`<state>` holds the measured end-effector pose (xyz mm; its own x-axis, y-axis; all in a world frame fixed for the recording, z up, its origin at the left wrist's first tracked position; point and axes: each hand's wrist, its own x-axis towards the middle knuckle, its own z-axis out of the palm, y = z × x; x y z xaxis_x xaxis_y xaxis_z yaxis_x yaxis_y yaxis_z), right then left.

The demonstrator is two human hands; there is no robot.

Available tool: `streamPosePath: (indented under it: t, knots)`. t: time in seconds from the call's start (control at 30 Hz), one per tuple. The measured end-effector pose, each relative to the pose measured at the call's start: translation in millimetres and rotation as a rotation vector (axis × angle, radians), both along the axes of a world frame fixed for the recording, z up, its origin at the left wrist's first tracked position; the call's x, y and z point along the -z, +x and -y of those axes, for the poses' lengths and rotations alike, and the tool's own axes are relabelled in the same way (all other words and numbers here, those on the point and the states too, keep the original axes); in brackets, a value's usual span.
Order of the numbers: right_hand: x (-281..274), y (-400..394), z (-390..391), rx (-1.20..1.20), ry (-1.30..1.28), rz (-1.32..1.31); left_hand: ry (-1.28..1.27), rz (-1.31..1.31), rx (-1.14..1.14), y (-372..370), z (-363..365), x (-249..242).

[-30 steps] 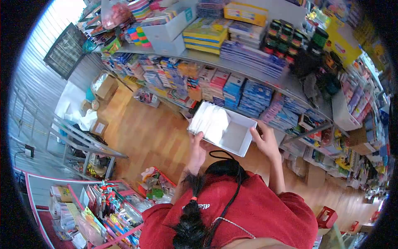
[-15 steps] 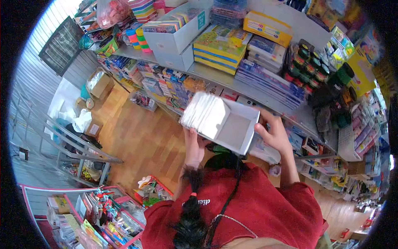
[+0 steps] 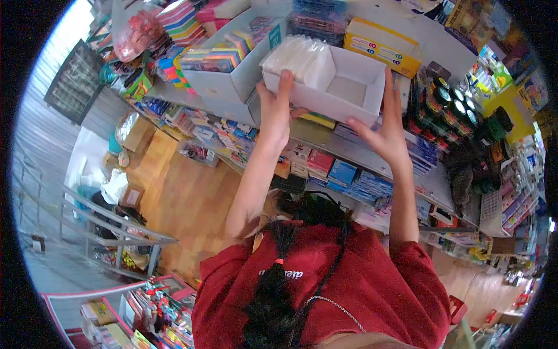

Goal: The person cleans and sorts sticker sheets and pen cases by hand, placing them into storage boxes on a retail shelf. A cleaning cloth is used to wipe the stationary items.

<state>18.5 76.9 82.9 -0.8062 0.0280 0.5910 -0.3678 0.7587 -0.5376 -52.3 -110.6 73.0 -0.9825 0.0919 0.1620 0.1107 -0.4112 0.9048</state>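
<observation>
A white open-topped box (image 3: 343, 98) is over the shelf, above a yellow boxed stack (image 3: 317, 120). Clear-wrapped white packs (image 3: 299, 58) stand in its left part; its right part shows a bare bottom. My left hand (image 3: 275, 113) grips the box's left front corner, fingers up against the front wall. At the other end, my right hand (image 3: 386, 125) holds the right end wall with long fingers along it, the thumb spread low near the front corner. Beside the left end stands a pale box of colourful packs (image 3: 218, 81).
Behind the white box is a yellow carton (image 3: 381, 46). Dark-lidded jars (image 3: 444, 104) stand to the right. Small boxes (image 3: 349, 174) fill the lower shelf. A metal railing (image 3: 116, 224) and a pink-edged bin (image 3: 122, 291) are at the left.
Both hands have carried the white box forward and up, from in front of my body to over the shelf. My arms are now stretched out further.
</observation>
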Motion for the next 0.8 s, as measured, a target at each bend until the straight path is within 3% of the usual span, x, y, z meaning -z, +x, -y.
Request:
streamPosePath:
  t: [0.2, 0.3, 0.4, 0.5, 0.6, 0.7, 0.8]
  knots:
    - [-5.9, -37.3, 3.5, 0.043, -0.101, 0.024, -0.382, -0.038, 0.018, -54.6, 1.8, -3.4]
    - [3.9, -52.0, -1.6, 0.085, -0.086, -0.001, -0.970, -0.280, -0.257, -69.8, 4.5, -1.3]
    - [16.8, -57.5, -4.3, 0.227, 0.021, -0.042, -1.319, -0.235, -0.274, -59.1, 6.2, -18.3]
    - [15.9, -58.5, -2.8, 0.345, 0.150, -0.041, -1.250, -0.494, -0.593, -55.9, -8.6, -6.0]
    - [12.4, -61.9, -0.8, 0.374, 0.170, -0.061, -1.105, -0.757, -0.680, -57.9, -7.6, 4.4]
    - [12.2, -62.7, -2.6, 0.401, 0.239, -0.071, -1.150, -1.015, -0.461, -59.1, -8.5, 1.2]
    - [14.4, -66.1, -6.5, 0.387, 0.271, -0.086, -1.213, -1.069, -0.471, -66.9, -12.5, 5.4]
